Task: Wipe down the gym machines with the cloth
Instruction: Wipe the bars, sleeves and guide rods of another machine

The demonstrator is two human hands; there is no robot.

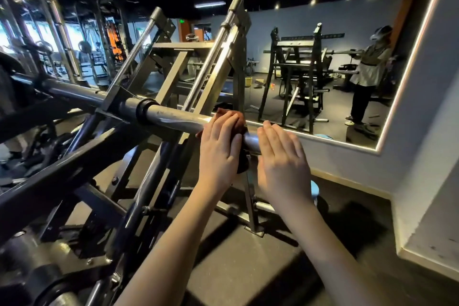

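Observation:
A shiny steel bar sleeve (173, 118) sticks out of the grey gym machine (74, 171) toward the lower right. A dark red-brown cloth (238, 119) is wrapped over the bar near its end. My left hand (219, 146) lies over the cloth and presses it onto the bar, fingers curved round it. Just to the right, my right hand (283, 156) rests over the bar's end with straight fingers held together. The bar's tip is hidden under that hand.
Slanted chrome guide rods (211, 62) and frame posts rise behind the bar. A large wall mirror (323, 62) reflects the machine and a person. Black rubber flooring (248, 268) lies below. A blue round object (314, 189) sits by the wall base.

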